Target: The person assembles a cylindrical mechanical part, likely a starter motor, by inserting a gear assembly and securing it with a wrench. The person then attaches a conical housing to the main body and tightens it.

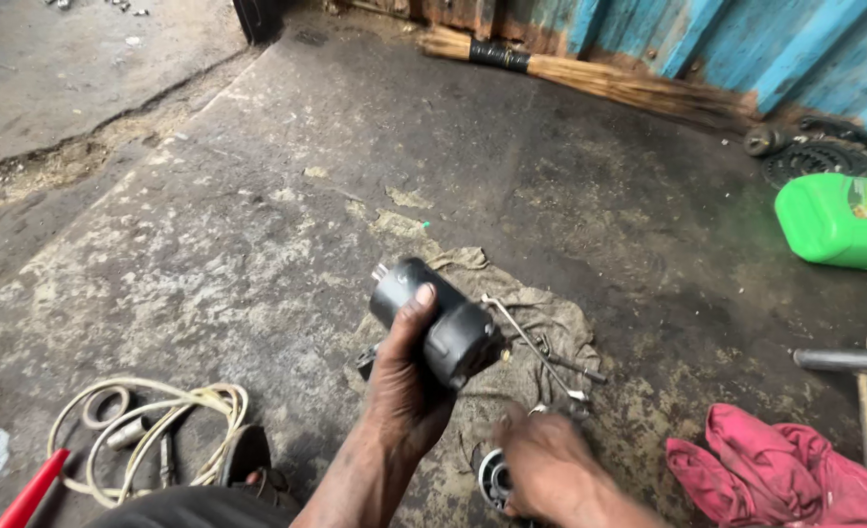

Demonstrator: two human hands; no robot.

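From the head camera, looking down at the oily concrete floor (257,225): the left hand (404,391) is wrapped around a black cylindrical motor housing (438,318), thumb pressed along its side, holding it up above a dirty grey rag (541,323) spread on the floor. The right hand (551,469) is lower down, fingers curled over a round metal part with a bearing-like centre (494,479) at the rag's near edge; it looks closed on it, though the knuckles cover most of it.

To handle this well, I'd judge the housing wants a firm full-palm grip, kept level over the rag so anything loose drops onto cloth rather than concrete.

A bent spanner (526,337) and a socket tool (570,367) lie on the rag just beside the housing. The housing's far end is turned away, so what is inside cannot be seen. The green jug (834,220) at right is cut off by the frame, as are the red cloth (776,479) and the coiled cream hose (150,420).
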